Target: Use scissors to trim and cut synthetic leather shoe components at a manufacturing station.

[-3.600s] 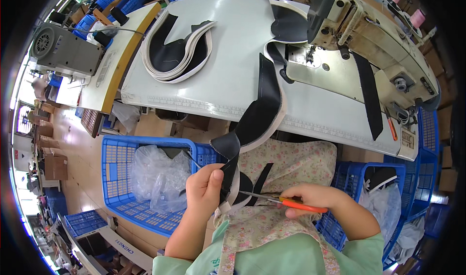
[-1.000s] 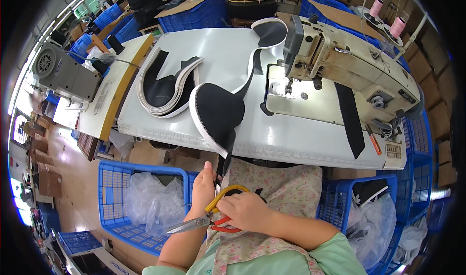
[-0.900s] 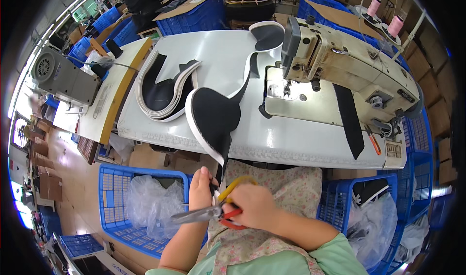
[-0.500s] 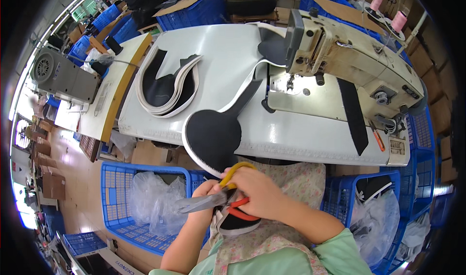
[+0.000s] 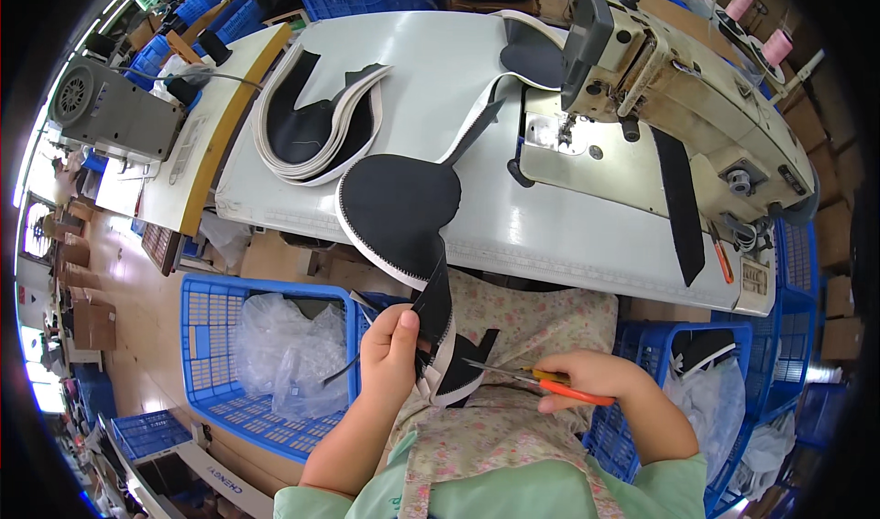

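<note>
My left hand (image 5: 389,347) is closed on a black fabric piece (image 5: 437,310) with a white zigzag-cut edge, held over my lap. From there the fabric runs up as a joined chain, with a wide rounded panel (image 5: 399,209) over the table's front edge and a narrow part reaching back to the sewing machine (image 5: 697,107). In my right hand (image 5: 600,374) is a pair of scissors (image 5: 576,392) with orange and yellow handles. Its blades point left, at the held fabric's lower end; whether they touch it I cannot tell.
Several stacked black pieces with white edges (image 5: 284,163) lie on the white table (image 5: 403,52). Right of the needle are a black strip (image 5: 679,212) and small orange snips (image 5: 721,255). Blue baskets (image 5: 203,359) with plastic bags stand at both sides of my lap.
My right hand has moved right, taking the scissors away from my left hand and turning the blades toward the fabric. My left hand has risen slightly with the fabric.
</note>
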Action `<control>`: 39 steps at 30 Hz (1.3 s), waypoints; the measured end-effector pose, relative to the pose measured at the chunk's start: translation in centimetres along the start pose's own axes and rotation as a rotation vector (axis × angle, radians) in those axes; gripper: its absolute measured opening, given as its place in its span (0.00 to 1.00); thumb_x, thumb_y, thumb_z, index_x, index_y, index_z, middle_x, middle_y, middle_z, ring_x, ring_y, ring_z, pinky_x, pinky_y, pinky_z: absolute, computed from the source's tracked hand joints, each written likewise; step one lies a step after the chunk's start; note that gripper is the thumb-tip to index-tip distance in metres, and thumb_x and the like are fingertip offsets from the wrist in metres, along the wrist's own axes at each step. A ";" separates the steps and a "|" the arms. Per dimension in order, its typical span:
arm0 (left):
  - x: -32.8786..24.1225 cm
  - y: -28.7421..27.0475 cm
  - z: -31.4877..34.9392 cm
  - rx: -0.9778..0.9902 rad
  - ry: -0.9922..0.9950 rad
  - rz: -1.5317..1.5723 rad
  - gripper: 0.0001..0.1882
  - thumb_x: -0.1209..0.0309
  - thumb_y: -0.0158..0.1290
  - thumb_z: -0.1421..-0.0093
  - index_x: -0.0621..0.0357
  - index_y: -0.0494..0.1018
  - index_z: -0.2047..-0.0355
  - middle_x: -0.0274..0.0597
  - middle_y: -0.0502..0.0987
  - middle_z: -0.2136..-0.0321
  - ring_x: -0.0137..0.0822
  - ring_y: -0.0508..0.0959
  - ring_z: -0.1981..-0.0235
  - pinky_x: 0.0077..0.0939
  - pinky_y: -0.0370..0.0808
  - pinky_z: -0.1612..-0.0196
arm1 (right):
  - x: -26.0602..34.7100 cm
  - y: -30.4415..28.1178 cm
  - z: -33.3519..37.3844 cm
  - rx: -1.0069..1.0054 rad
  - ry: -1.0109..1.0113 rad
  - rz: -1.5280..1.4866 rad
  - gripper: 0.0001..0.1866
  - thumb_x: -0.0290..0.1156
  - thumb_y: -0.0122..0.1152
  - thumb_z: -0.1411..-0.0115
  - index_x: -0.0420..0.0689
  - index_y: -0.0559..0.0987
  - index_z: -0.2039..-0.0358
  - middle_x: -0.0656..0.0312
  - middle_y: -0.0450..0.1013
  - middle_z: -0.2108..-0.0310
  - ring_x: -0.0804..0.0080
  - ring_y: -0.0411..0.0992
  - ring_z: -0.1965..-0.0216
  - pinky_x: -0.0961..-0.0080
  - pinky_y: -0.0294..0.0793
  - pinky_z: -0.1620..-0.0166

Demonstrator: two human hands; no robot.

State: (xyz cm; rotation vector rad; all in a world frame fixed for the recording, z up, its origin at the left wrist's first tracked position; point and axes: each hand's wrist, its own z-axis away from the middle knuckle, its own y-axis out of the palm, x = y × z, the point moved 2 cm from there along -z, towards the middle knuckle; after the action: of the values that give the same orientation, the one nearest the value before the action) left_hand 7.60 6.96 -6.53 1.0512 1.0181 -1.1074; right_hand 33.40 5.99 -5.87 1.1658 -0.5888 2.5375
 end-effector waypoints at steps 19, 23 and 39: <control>-0.1 0.5 0.1 0.003 0.025 -0.153 0.15 0.62 0.44 0.37 0.61 0.70 0.72 0.31 0.70 0.82 0.20 0.67 0.81 0.14 0.62 0.77 | 2.2 -0.3 -1.7 0.041 -0.018 -0.033 0.19 0.46 0.65 0.51 0.42 0.73 0.77 0.63 0.67 0.83 0.74 0.65 0.79 0.73 0.64 0.74; -1.4 -0.1 0.6 -0.036 -0.081 -0.096 0.14 0.63 0.45 0.37 0.62 0.70 0.72 0.33 0.70 0.81 0.22 0.68 0.81 0.16 0.64 0.77 | 1.9 -1.4 -0.3 -0.097 -0.124 0.082 0.18 0.43 0.67 0.52 0.42 0.72 0.80 0.64 0.64 0.85 0.77 0.61 0.80 0.76 0.62 0.76; -9.7 -2.5 4.6 -0.168 0.110 0.443 0.21 0.54 0.38 0.37 0.63 0.65 0.70 0.38 0.66 0.90 0.24 0.58 0.98 0.14 0.52 0.94 | 8.5 -8.6 -14.7 -0.641 -0.501 -0.999 0.13 0.35 0.56 0.43 0.39 0.66 0.68 0.58 0.68 0.69 0.73 0.71 0.66 0.77 0.72 0.61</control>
State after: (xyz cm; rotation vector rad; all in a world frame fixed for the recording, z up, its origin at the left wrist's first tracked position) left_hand 4.16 3.94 3.49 1.1404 0.8900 -0.5996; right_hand 22.02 21.27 -5.83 1.3487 -0.6295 1.1168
